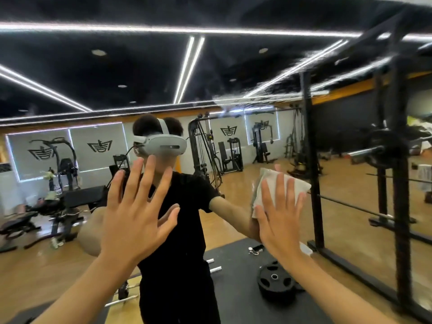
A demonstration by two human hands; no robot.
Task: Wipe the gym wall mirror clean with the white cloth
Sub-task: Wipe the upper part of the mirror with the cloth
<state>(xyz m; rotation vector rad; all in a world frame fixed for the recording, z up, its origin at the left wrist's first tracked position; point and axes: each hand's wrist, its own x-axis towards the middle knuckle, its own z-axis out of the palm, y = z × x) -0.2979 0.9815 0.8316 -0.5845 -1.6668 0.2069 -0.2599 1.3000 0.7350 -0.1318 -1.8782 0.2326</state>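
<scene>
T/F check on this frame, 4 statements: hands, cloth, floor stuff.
1. The right hand presses the cloth on the mirror with straight fingers. True.
2. The left hand grips a spray bottle. False: it holds nothing, and its fingers are spread.
3. A weight plate lies flat on the black mat. True.
4. The cloth is blue. False: it is white.
</scene>
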